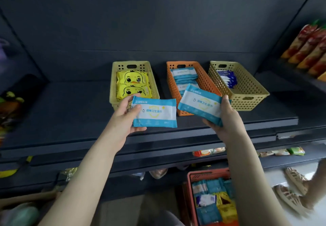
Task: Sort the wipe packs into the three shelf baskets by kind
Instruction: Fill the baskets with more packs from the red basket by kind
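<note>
The left hand (126, 115) grips a blue-and-white wipe pack (155, 112) by its left edge, its thumb on the printed face and its fingers (139, 129) curled under the near edge. The pack is held roughly level over the near part of the dark shelf (70, 111). The right hand (224, 118) grips a second pack of the same kind (201, 103) by its right edge, thumb on top and fingers wrapped beneath. This second pack is tilted, its left end lower, and sits in front of the near end of the orange basket (206, 79); whether it touches the basket cannot be told. The two packs are near each other but apart. Three baskets stand in a row on the shelf. On the left, the yellow basket (112, 92) holds yellow duck-print packs (132, 79). In the middle, the orange basket holds stacked blue-and-white packs (183, 74). On the right, the tan basket (247, 88) holds dark blue packs (227, 78) at its far end. Below the shelf, on the right, a red crate (192, 176) on the floor holds mixed blue, yellow and dark packs. Red and orange snack bags (308, 49) line a shelf at the far right, and another person's sandalled feet (292, 178) stand on the floor beside the crate.
</note>
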